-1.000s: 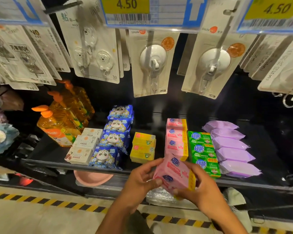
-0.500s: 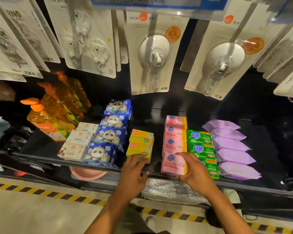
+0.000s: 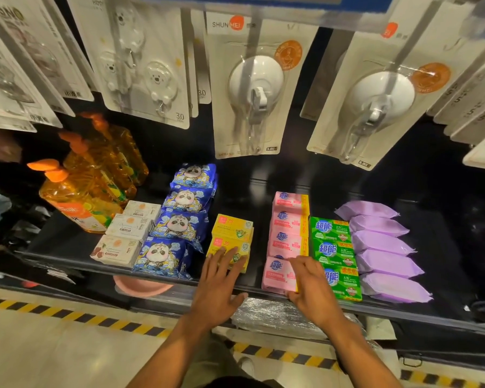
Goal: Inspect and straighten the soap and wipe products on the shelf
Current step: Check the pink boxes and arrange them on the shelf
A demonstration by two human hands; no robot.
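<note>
Left hand [image 3: 221, 287] is flat with fingers straight and spread. Its fingertips rest on top of the near yellow soap box [image 3: 230, 252], with no grip. Right hand [image 3: 312, 287] holds the near pink soap pack [image 3: 276, 274] at its right end, fingers bent over the top and thumb against the near edge.

That pack lies flat at the near edge of the black shelf [image 3: 259, 242]. It is the front of a four-deep pink row and sits a little left of the three rear pink soap packs [image 3: 289, 221]. The far yellow soap box [image 3: 233, 226] is directly behind the near one, touching it. A strip of shelf shows between the yellow and pink rows.

Just right of the pink row are green soap packs [image 3: 332, 232], three in a line; the nearest is partly covered by the right hand. Right of those are purple wipe packs [image 3: 381, 246], five, overlapping from near to far.

Left of the yellow boxes are blue panda wipe packs [image 3: 179, 228], four, overlapping. Next left are white soap boxes [image 3: 129, 228], three in a line. At far left stand orange pump bottles [image 3: 87, 197], upright.

Hook cards [image 3: 252, 88] hang above the far part of the shelf. A pink basin [image 3: 143, 288] is partly hidden under the shelf edge. Striped floor tape [image 3: 67, 315] runs along the near floor.
</note>
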